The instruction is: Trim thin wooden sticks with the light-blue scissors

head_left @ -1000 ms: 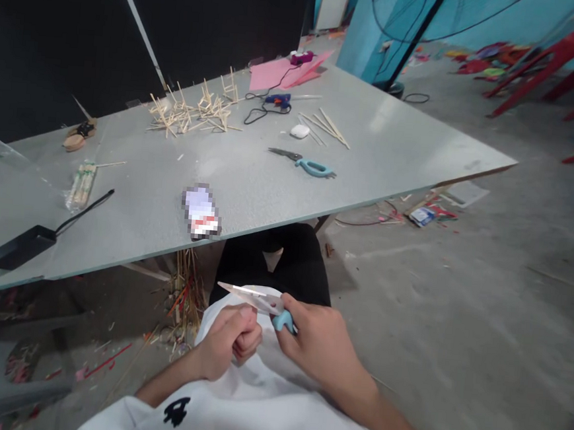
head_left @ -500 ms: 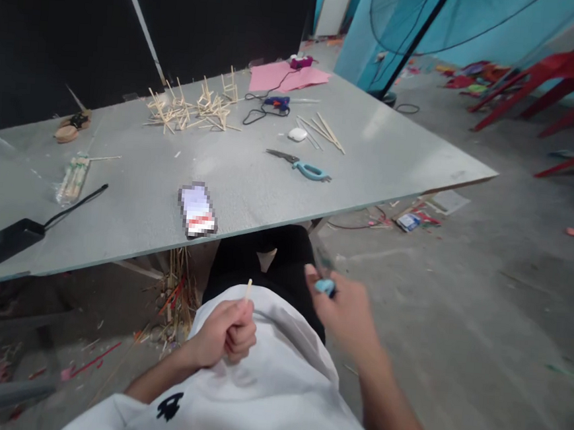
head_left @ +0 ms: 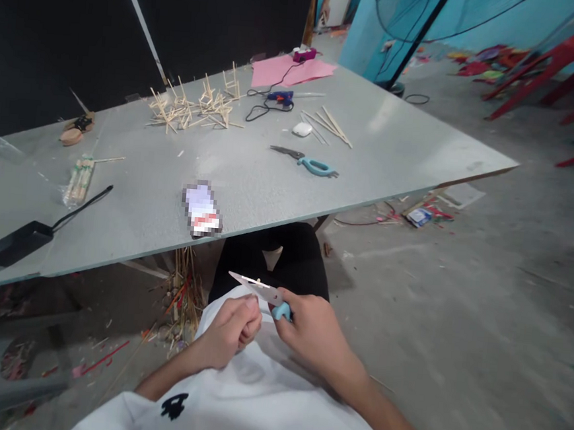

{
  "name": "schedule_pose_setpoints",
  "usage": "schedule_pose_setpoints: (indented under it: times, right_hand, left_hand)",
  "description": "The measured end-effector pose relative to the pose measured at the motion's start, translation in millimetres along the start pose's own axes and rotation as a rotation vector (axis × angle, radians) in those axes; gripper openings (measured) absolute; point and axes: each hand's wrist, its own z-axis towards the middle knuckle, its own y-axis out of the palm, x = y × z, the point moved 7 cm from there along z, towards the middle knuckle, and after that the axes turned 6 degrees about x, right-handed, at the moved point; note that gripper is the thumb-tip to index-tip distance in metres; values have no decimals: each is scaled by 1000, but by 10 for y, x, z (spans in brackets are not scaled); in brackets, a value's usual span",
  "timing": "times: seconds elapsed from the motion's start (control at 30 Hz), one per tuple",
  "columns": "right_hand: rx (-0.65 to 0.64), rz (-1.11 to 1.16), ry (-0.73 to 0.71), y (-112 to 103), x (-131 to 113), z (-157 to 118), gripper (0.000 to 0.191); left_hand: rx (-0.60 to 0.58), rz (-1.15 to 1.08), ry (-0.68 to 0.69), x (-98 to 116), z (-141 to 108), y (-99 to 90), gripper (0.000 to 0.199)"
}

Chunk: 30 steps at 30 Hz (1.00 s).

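Observation:
My left hand (head_left: 236, 327) is closed in front of the white shirt, fingers curled round a thin wooden stick (head_left: 258, 281) whose tip shows by the blades. My right hand (head_left: 311, 326) is wrapped round the light blue handle of a pair of scissors (head_left: 266, 291). The blades point left and lie just above my left hand, beside the stick's tip. Most of the stick is hidden in my left fist. A second pair of blue-handled scissors (head_left: 316, 167) lies on the grey table (head_left: 146, 171).
On the table are a phone (head_left: 201, 208), stick frames (head_left: 191, 108), a glue gun (head_left: 280, 97), pink paper (head_left: 291, 73), loose sticks (head_left: 338, 126), a black dustpan-like tool (head_left: 19, 242) and bundled sticks (head_left: 80, 180). A person's hand (head_left: 325, 11) shows far behind.
My right hand has moved left with the scissors, bringing the blades over my left hand at the stick's tip. A person's hand has appeared in the background. The view has shifted slightly.

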Motion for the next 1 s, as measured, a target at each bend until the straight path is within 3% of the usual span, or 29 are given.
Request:
schedule_pose_setpoints:
  times: [0.27,0.33,0.4,0.47,0.53,0.63,0.7,0.77,0.83,1.0]
  right_hand:
    - [10,-62,4,46,-30,-47,12]
    - [52,-21,48,24,118,43,14]
    - [175,49,172,-98,412,160,31]
    - [327,17,358,-275,756,220,45]
    - [383,5,360,-376,872,244,46]
    - [249,124,167,-263,632,190,30]
    - [186,162,27,-141,351,98,13]
    - [190,132,-70,-47,134,31,11]
    - [208,58,-89,22,59,17,15]
    - [219,-63,32,66,215,55,8]
  left_hand:
    - [42,234,53,110,-9,-52,56]
    - [-39,310,45,150,-72,-1,58]
    - [-207,355,17,151,-166,106,59]
    - [-310,258,-32,134,-230,173,57]
    - [-279,31,-105,106,-202,166,54]
    - [-220,-265,-197,51,-63,151,51]
    - [-187,-351,-207,41,35,142,47]
    - [-137,-359,-161,54,102,114,44]
    - [-69,-307,-99,63,125,66,43]
    - [-1,-192,-60,16,95,12,42]
